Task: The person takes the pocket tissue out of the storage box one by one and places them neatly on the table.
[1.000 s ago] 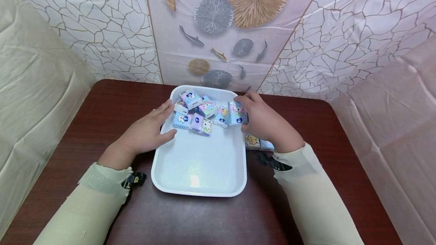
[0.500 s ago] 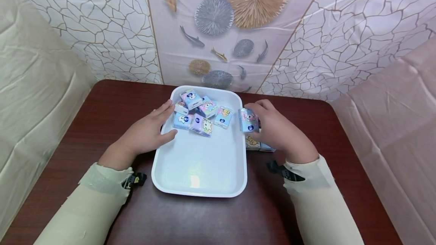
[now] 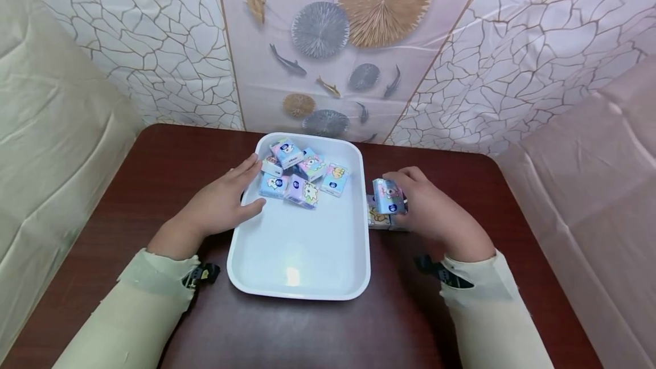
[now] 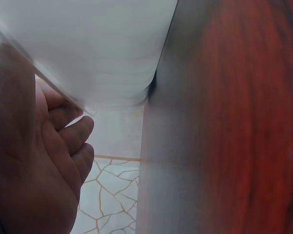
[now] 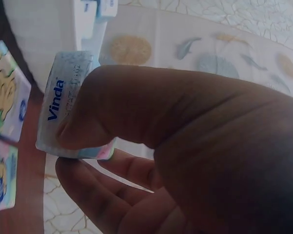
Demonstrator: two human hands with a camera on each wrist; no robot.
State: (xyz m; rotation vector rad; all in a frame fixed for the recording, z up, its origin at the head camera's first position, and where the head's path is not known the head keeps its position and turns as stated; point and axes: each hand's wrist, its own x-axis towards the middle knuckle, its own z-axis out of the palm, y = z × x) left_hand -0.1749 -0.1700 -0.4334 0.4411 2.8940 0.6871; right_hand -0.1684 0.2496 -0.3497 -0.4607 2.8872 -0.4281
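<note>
Between the thumb and fingers of my right hand (image 3: 435, 209) is a small blue pack of tissues (image 3: 389, 196), marked "Vinda" on the side that shows in the right wrist view. It is held just right of a white tray (image 3: 302, 255), above other tissue packs (image 3: 377, 218) on the table. My left hand (image 3: 217, 204) rests at the tray's left rim, fingers extended and thumb over the edge; in the left wrist view its fingertips touch the rim from outside. Several tissue packs (image 3: 302, 191) lie jumbled in the tray's far part, one blue pack (image 3: 335, 179) slightly apart.
The tray stands on a dark reddish-brown table (image 3: 287, 335). A patterned cloth wall (image 3: 318, 95) rises behind the table's far edge. Pale fabric hangs at both sides. Black straps circle both wrists.
My right hand has carried the blue tissue pack from above the tray's far right corner, rightward and nearer, out past the rim. The left hand has stayed at the left rim.
</note>
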